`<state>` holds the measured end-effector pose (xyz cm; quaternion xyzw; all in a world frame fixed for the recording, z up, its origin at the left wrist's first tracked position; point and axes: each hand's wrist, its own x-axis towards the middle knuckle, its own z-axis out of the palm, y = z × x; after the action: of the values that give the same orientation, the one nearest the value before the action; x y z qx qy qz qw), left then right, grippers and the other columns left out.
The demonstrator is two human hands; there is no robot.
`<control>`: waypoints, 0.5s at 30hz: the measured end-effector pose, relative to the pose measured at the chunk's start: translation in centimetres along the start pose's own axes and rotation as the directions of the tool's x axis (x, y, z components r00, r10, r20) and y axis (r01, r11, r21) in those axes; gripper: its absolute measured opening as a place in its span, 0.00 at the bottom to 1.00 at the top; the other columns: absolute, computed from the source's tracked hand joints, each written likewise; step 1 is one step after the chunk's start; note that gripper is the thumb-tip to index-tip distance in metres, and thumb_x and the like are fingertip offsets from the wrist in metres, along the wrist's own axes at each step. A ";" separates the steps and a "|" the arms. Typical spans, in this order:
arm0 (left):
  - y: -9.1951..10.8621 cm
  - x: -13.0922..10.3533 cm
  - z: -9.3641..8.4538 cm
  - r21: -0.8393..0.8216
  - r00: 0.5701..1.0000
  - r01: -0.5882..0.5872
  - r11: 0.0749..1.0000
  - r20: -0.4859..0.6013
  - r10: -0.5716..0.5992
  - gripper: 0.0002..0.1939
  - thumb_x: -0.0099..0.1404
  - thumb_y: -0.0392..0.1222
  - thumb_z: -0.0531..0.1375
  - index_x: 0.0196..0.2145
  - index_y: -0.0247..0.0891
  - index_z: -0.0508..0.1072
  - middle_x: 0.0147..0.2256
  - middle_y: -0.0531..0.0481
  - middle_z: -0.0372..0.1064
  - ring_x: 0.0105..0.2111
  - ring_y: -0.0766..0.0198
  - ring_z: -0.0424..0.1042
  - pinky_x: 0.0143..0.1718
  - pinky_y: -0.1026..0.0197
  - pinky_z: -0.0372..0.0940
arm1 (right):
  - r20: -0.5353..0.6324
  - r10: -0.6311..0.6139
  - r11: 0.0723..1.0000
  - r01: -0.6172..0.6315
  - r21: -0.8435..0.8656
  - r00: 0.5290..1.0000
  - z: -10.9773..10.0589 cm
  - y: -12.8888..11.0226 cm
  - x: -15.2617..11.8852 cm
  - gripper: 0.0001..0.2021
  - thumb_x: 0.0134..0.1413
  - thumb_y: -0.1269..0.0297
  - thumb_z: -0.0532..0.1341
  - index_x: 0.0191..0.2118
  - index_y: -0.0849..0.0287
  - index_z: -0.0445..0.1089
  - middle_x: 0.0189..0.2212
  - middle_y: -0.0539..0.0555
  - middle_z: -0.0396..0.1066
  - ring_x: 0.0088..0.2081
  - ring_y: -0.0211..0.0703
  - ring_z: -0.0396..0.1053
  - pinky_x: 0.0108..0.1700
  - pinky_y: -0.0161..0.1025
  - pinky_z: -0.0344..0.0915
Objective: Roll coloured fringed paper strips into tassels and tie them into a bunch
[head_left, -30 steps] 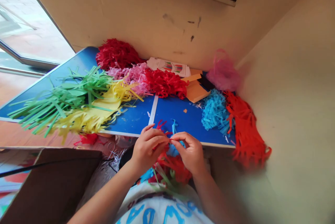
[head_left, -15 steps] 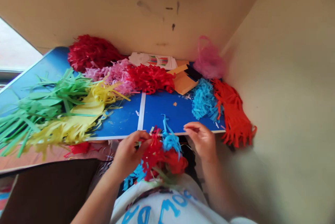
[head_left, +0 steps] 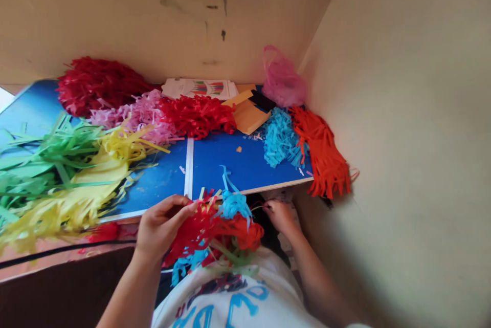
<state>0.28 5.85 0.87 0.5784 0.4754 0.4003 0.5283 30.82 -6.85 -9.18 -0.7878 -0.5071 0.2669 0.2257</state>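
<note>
My left hand (head_left: 164,223) is closed on a red paper fringe (head_left: 192,228), pinching its upper end between thumb and fingers. Just past the table edge, my right hand (head_left: 279,214) pinches a thin pale string (head_left: 258,207). Between the hands, over my lap, lies a bunch of fringed paper: a light blue tuft (head_left: 233,204) on top, an orange-red piece (head_left: 245,232) below it and green strips (head_left: 232,254) nearest my shirt. More blue fringe (head_left: 187,261) hangs under the red. Where the string meets the bunch is hidden.
The blue table (head_left: 226,156) holds green (head_left: 65,146), yellow (head_left: 95,177), pink (head_left: 141,113), dark red (head_left: 99,85), red (head_left: 199,115), blue (head_left: 282,136) and orange (head_left: 322,151) fringes. A pink plastic bag (head_left: 284,82) and tan envelope (head_left: 249,115) lie by the wall.
My right hand has moved down below the table edge and now pinches the string. The left hand has drawn the red fringe leftward and spread it. The view has shifted right.
</note>
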 end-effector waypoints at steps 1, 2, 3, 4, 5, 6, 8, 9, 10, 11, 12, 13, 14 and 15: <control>0.4 0.1 -0.4 0.053 0.997 -0.079 0.995 -0.002 0.079 0.11 0.50 0.46 0.70 0.25 0.37 0.75 0.24 0.52 0.71 0.24 0.67 0.68 0.25 0.68 0.62 | -0.001 0.001 1.000 -0.001 0.029 1.000 -0.3 0.1 -0.1 0.08 0.58 0.69 0.56 0.35 0.59 0.73 0.32 0.56 0.76 0.36 0.45 0.74 0.39 0.38 0.66; 0.9 0.2 -0.6 0.094 0.989 -0.150 0.984 0.013 0.149 0.10 0.51 0.45 0.70 0.24 0.37 0.76 0.25 0.52 0.72 0.25 0.67 0.69 0.26 0.68 0.63 | 0.003 -0.002 0.997 0.001 0.075 1.000 -0.8 -0.1 -0.3 0.09 0.60 0.69 0.54 0.37 0.59 0.72 0.31 0.55 0.75 0.34 0.43 0.73 0.37 0.37 0.66; 1.5 0.2 -0.6 0.113 0.979 -0.204 0.972 0.052 0.199 0.09 0.52 0.44 0.69 0.24 0.37 0.76 0.26 0.51 0.73 0.26 0.66 0.70 0.28 0.67 0.64 | 0.008 -0.011 0.991 0.010 0.131 1.000 -1.4 -0.7 -0.7 0.10 0.62 0.68 0.52 0.40 0.59 0.71 0.29 0.52 0.74 0.32 0.41 0.72 0.35 0.35 0.65; 2.2 0.1 -0.2 0.110 0.967 -0.241 0.964 0.116 0.228 0.08 0.54 0.43 0.68 0.25 0.38 0.76 0.26 0.50 0.73 0.27 0.65 0.70 0.29 0.66 0.65 | 0.013 -0.033 0.982 0.029 0.188 0.999 -2.1 -1.6 -1.2 0.10 0.62 0.67 0.52 0.42 0.58 0.69 0.26 0.49 0.72 0.29 0.39 0.70 0.33 0.34 0.64; 2.9 -0.1 0.6 0.093 0.951 -0.262 0.961 0.192 0.241 0.07 0.57 0.43 0.66 0.26 0.38 0.76 0.28 0.49 0.74 0.28 0.64 0.71 0.31 0.65 0.66 | 0.022 -0.068 0.968 0.060 0.246 0.997 -2.8 -2.8 -1.7 0.09 0.61 0.66 0.53 0.44 0.58 0.69 0.24 0.47 0.69 0.27 0.38 0.68 0.31 0.33 0.62; 3.6 -0.4 1.7 0.066 0.928 -0.275 0.959 0.280 0.246 0.07 0.61 0.44 0.64 0.29 0.37 0.76 0.31 0.47 0.75 0.31 0.63 0.72 0.33 0.65 0.67 | 0.032 -0.113 0.949 0.099 0.301 0.993 -3.6 -4.3 -2.3 0.09 0.60 0.66 0.56 0.45 0.57 0.68 0.22 0.45 0.67 0.25 0.37 0.66 0.30 0.32 0.61; 4.5 -0.8 4.6 -0.002 0.873 -0.280 0.960 0.415 0.256 0.09 0.66 0.44 0.59 0.33 0.37 0.75 0.41 0.42 0.75 0.40 0.59 0.73 0.41 0.61 0.67 | 0.069 -0.222 0.894 0.175 0.414 0.972 -5.2 -7.6 -3.2 0.10 0.56 0.66 0.60 0.45 0.56 0.67 0.23 0.43 0.64 0.25 0.35 0.64 0.30 0.31 0.59; 4.8 -1.0 6.0 -0.022 0.850 -0.268 0.963 0.464 0.247 0.09 0.67 0.44 0.57 0.35 0.37 0.74 0.45 0.41 0.74 0.44 0.58 0.72 0.45 0.59 0.66 | 0.088 -0.259 0.852 0.185 0.489 0.962 -6.0 -9.0 -3.4 0.09 0.55 0.67 0.61 0.44 0.56 0.68 0.23 0.43 0.64 0.25 0.34 0.63 0.29 0.31 0.58; 4.8 -1.1 7.3 -0.040 0.828 -0.238 0.970 0.514 0.224 0.10 0.68 0.45 0.56 0.36 0.37 0.72 0.45 0.41 0.73 0.44 0.59 0.72 0.45 0.59 0.66 | 0.104 -0.282 0.803 0.175 0.569 0.954 -6.6 -10.2 -3.6 0.08 0.54 0.67 0.62 0.41 0.56 0.68 0.23 0.44 0.64 0.24 0.33 0.63 0.28 0.31 0.58; 4.7 -1.2 8.3 -0.045 0.798 -0.199 0.979 0.573 0.188 0.11 0.69 0.47 0.55 0.36 0.37 0.71 0.42 0.42 0.74 0.41 0.60 0.72 0.43 0.60 0.66 | 0.120 -0.297 0.744 0.150 0.651 0.947 -7.2 -11.0 -3.6 0.06 0.53 0.66 0.64 0.38 0.56 0.69 0.22 0.44 0.64 0.23 0.32 0.62 0.27 0.30 0.57; 4.5 -1.1 8.8 -0.045 0.759 -0.153 0.987 0.634 0.146 0.12 0.69 0.48 0.54 0.36 0.37 0.70 0.38 0.44 0.74 0.37 0.62 0.71 0.39 0.62 0.66 | 0.127 -0.305 0.668 0.117 0.735 0.944 -7.7 -11.4 -3.5 0.05 0.52 0.65 0.65 0.35 0.57 0.70 0.21 0.44 0.64 0.22 0.32 0.61 0.25 0.30 0.56; 4.1 -1.0 9.0 -0.040 0.722 -0.106 0.994 0.684 0.105 0.13 0.69 0.50 0.54 0.35 0.37 0.69 0.33 0.47 0.72 0.32 0.64 0.70 0.35 0.63 0.65 | 0.129 -0.317 0.571 0.080 0.817 0.940 -8.1 -11.4 -3.3 0.05 0.51 0.63 0.67 0.32 0.56 0.70 0.19 0.44 0.64 0.20 0.32 0.59 0.23 0.30 0.55; 3.7 -0.8 8.7 -0.030 0.697 -0.067 0.997 0.714 0.069 0.15 0.69 0.51 0.55 0.35 0.36 0.69 0.30 0.49 0.70 0.29 0.66 0.67 0.31 0.65 0.62 | 0.121 -0.331 0.450 0.044 0.892 0.936 -8.5 -11.1 -3.1 0.07 0.51 0.61 0.68 0.29 0.56 0.71 0.18 0.44 0.64 0.18 0.31 0.58 0.20 0.30 0.53; 3.1 -0.7 8.2 -0.023 0.692 -0.036 0.999 0.720 0.041 0.15 0.69 0.52 0.55 0.35 0.36 0.69 0.28 0.51 0.68 0.27 0.67 0.65 0.29 0.65 0.60 | 0.097 -0.333 0.314 0.013 0.949 0.938 -8.7 -10.5 -2.8 0.08 0.50 0.58 0.68 0.29 0.55 0.72 0.17 0.44 0.65 0.16 0.31 0.56 0.18 0.30 0.50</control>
<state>8.40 3.36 3.04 0.6971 0.2170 0.1544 0.6656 28.39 -6.15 4.56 -0.4070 -0.3681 0.5902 0.5921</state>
